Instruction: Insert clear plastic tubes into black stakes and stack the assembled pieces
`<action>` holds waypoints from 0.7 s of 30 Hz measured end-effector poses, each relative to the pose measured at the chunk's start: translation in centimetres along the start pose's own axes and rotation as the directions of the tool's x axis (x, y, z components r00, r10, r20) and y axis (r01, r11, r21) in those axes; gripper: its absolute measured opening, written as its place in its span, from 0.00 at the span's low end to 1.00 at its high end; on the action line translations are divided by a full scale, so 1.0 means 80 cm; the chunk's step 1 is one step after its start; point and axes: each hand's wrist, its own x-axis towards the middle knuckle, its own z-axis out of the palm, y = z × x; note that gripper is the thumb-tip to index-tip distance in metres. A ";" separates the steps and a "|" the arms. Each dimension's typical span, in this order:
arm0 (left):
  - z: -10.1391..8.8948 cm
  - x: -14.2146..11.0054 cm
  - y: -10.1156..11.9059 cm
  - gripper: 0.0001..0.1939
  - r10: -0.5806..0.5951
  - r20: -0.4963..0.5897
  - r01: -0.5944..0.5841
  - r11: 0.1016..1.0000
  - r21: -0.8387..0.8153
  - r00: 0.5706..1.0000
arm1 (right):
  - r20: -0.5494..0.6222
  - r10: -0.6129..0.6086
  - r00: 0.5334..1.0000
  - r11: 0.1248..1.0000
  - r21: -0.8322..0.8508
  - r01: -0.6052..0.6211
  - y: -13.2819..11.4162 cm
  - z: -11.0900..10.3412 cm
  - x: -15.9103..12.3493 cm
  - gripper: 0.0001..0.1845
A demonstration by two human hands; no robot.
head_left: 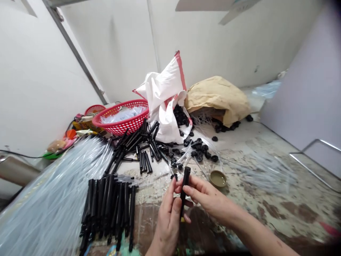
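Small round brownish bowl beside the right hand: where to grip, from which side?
I'd pinch the rim of the small round brownish bowl from its right. The bare right hand crowds its left; small round black pieces lie beyond. It's open-topped and apparently holds liquid, so best kept level.

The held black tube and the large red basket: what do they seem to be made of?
The black tube is probably low-sheen plastic, from its smooth, even surface; coated metal is possible. The large red basket is likely slightly glossy moulded plastic, given its regular holes.
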 end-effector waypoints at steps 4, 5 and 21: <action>0.023 -0.001 -0.014 0.35 -0.232 -0.141 0.193 0.950 -0.245 0.962 | -0.187 -0.116 0.975 0.993 -0.038 0.111 -0.004 -0.007 -0.019 0.12; 0.026 -0.001 -0.016 0.35 -0.276 -0.146 0.225 0.929 -0.293 0.950 | -0.195 -0.129 0.972 0.992 -0.021 0.127 -0.006 -0.005 -0.023 0.12; 0.037 -0.002 0.005 0.30 -0.035 -0.227 0.098 0.957 0.273 0.973 | -0.178 0.151 0.972 0.983 -0.075 -0.166 0.019 0.021 -0.011 0.06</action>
